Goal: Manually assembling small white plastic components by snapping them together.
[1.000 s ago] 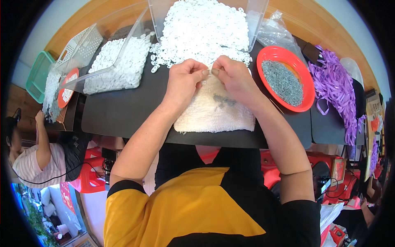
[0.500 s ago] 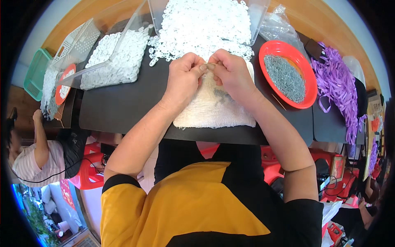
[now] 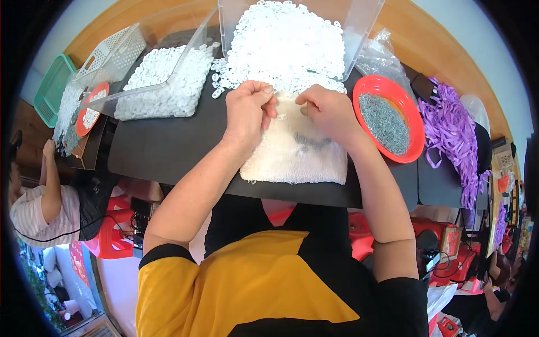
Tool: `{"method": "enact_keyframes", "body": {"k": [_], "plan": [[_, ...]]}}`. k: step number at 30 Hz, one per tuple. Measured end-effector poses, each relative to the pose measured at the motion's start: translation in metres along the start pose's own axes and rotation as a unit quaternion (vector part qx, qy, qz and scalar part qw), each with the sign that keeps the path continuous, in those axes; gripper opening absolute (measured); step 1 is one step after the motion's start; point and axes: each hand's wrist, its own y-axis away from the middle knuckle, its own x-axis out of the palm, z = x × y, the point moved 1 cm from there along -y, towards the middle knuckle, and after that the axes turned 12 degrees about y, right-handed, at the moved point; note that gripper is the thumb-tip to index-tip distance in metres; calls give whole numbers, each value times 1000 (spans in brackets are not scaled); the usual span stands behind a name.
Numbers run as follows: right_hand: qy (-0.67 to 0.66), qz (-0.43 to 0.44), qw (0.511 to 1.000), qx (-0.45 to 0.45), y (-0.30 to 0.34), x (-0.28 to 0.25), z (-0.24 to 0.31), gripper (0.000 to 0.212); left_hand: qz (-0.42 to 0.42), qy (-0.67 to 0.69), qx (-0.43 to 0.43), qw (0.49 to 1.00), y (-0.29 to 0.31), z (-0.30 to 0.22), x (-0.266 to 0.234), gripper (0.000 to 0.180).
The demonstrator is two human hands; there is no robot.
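Over the cream towel, my left hand is closed, thumb against the bent forefinger; what it pinches, if anything, is too small to make out. Just beside its fingertips a small white plastic piece shows against the towel; I cannot tell whether it lies there or is in the air. My right hand is apart from the left, fingers curled inward and closed, their tips partly hidden. Small grey metal pins lie in a loose patch on the towel below it. Beyond both hands spreads a heap of white plastic pieces.
A clear bin holds the heap; another clear bin of white pieces stands left. At right sit a red bowl of metal pins, a clear plastic bag and purple ribbons. A co-worker is at far left.
My hands, which met at the fingertips, have parted, the right one moving to the right. A small white piece now shows between them. The whole view has shifted slightly.
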Motion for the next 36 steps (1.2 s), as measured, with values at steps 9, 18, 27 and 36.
{"method": "enact_keyframes", "body": {"k": [9,18,27,36], "plan": [[39,113,992,50,-40,0,6,22,1,14,-6,1000,1,-3,0,7],[150,102,983,4,-59,10,-6,26,-10,30,-9,999,0,-5,-1,8],[160,135,978,3,-62,19,-3,21,-8,13,-5,1000,2,-3,3,8],[136,80,987,-20,-34,-19,14,21,-9,14,-15,1000,2,-4,2,8]]}}
